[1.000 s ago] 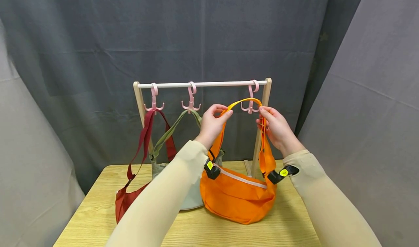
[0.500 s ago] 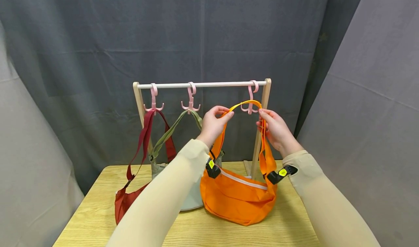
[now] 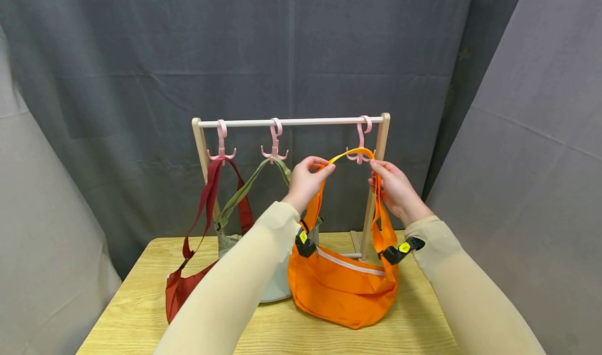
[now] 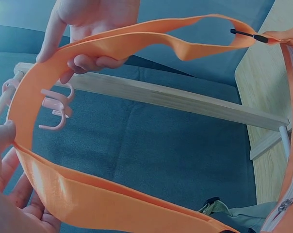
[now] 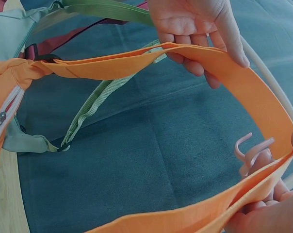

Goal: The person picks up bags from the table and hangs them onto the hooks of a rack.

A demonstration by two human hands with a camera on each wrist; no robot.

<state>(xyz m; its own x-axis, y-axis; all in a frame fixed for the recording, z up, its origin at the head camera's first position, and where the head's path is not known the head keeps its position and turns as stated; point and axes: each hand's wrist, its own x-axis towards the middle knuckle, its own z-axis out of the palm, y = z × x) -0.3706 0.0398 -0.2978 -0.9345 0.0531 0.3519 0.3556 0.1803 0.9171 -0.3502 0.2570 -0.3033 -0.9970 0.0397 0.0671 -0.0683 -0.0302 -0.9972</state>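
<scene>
An orange shoulder bag (image 3: 340, 292) with a pale zip hangs by its strap (image 3: 351, 151) between both hands, in front of the rack's right end. My left hand (image 3: 307, 181) pinches the strap's left side between thumb and fingers. On the strap's right side my right hand (image 3: 396, 186) does the same. The strap arches between them, close to the right pink hook (image 3: 360, 140). In the left wrist view this hook (image 4: 56, 107) shows inside the strap loop. Whether the strap touches the hook I cannot tell.
A white rod (image 3: 320, 121) on wooden posts carries pink hooks. A red bag (image 3: 181, 287) hangs from the left hook (image 3: 221, 140), a green bag (image 3: 275, 287) from the middle hook (image 3: 275, 140), partly hidden by my left arm. The wooden table (image 3: 136, 292) lies below; grey curtains surround it.
Both hands have sunk a little with the strap. Its arch now sits lower against the right hook, and the orange bag hangs slightly lower. The red and green bags have stayed put.
</scene>
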